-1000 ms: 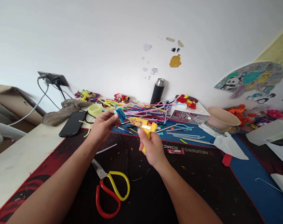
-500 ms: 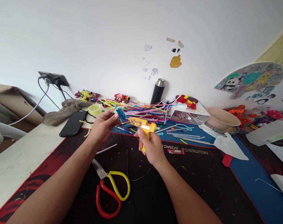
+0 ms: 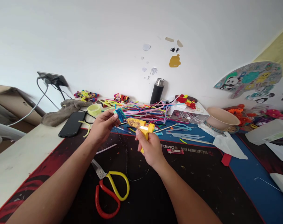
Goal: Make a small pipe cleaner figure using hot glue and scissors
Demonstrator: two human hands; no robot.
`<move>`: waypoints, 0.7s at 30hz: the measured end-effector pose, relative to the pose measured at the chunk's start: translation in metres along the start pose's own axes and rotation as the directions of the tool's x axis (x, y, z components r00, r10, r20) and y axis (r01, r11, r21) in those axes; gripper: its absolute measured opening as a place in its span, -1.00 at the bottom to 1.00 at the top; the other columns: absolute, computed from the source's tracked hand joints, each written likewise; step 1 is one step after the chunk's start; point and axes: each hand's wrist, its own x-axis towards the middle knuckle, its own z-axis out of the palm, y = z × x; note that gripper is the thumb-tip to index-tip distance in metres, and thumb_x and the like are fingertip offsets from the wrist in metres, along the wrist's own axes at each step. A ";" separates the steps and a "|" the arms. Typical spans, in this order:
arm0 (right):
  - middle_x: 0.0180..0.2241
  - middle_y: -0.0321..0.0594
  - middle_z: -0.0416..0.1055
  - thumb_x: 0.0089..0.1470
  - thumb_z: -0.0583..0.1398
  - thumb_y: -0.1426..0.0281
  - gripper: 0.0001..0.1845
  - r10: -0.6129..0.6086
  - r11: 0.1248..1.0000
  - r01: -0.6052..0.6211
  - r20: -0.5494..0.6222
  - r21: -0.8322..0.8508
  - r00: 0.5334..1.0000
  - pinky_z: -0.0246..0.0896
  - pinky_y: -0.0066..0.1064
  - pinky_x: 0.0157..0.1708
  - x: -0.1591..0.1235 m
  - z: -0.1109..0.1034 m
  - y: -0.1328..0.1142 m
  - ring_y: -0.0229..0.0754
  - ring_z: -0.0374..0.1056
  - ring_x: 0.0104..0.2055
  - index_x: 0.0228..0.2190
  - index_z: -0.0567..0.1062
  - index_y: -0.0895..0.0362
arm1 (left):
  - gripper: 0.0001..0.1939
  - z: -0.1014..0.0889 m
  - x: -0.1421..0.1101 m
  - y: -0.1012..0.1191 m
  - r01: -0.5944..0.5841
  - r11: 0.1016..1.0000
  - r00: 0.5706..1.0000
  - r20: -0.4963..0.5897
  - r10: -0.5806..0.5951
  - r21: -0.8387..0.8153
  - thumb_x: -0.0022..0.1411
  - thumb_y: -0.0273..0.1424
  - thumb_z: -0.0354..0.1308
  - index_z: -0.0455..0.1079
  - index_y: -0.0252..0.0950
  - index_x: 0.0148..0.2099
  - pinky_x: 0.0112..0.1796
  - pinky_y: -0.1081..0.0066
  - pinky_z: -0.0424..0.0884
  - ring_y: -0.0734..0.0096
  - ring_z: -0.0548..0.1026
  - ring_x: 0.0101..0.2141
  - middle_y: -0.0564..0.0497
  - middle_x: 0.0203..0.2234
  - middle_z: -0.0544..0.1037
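Between the thumb and fingers of my left hand (image 3: 105,123) is a small blue and green fuzzy pipe-cleaner piece (image 3: 120,115). My right hand (image 3: 150,147) is wrapped around the handle of a yellow hot glue gun (image 3: 137,123), its barrel stained brown. The nozzle points left and is at the lower right edge of the blue piece; whether they touch I cannot tell. Below the hands, scissors (image 3: 112,189) with one red and one yellow handle lie on the black desk mat (image 3: 190,180).
Behind the hands lies a heap of coloured pipe cleaners (image 3: 146,111), with a black thermos (image 3: 157,91) standing at the wall. A phone (image 3: 71,124) and a yellow tub (image 3: 94,109) are at left. Clear glue sticks (image 3: 185,136), a pink lighter (image 3: 175,151) and a bowl (image 3: 222,118) are at right.
The glue gun and my right hand have shifted very slightly left and down. The left hand keeps its hold on the blue piece, and the view has moved a little.
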 end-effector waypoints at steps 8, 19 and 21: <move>-0.75 -0.37 0.24 0.21 0.20 -0.27 -0.28 -0.026 0.998 0.026 -0.008 -0.051 1.000 0.17 -0.42 -0.58 0.000 -0.001 -0.005 -0.26 0.24 -0.68 -0.61 0.43 0.07 | -0.61 0.000 0.000 0.000 0.004 1.000 1.000 -0.006 -0.004 0.008 -0.03 -0.18 0.68 0.66 -0.28 -0.27 -0.43 0.51 0.43 0.48 0.47 -0.51 0.04 -0.52 0.59; -0.75 -0.36 0.25 0.18 0.22 -0.29 -0.28 -0.006 0.999 0.005 -0.032 -0.034 0.999 0.16 -0.43 -0.60 0.001 -0.003 -0.007 -0.26 0.24 -0.68 -0.61 0.42 0.07 | -0.60 0.000 0.000 0.001 -0.006 1.000 1.000 -0.007 0.006 -0.004 -0.05 -0.18 0.68 0.66 -0.29 -0.28 -0.43 0.51 0.43 0.47 0.48 -0.52 0.04 -0.54 0.59; -0.75 -0.37 0.24 0.19 0.22 -0.27 -0.29 -0.010 0.999 0.009 -0.027 -0.040 1.000 0.16 -0.43 -0.60 0.000 -0.003 -0.007 -0.26 0.23 -0.68 -0.61 0.41 0.06 | -0.60 0.000 0.000 0.001 -0.008 1.000 1.000 -0.011 0.007 -0.009 -0.06 -0.18 0.69 0.65 -0.29 -0.29 -0.44 0.51 0.43 0.48 0.48 -0.53 0.04 -0.54 0.59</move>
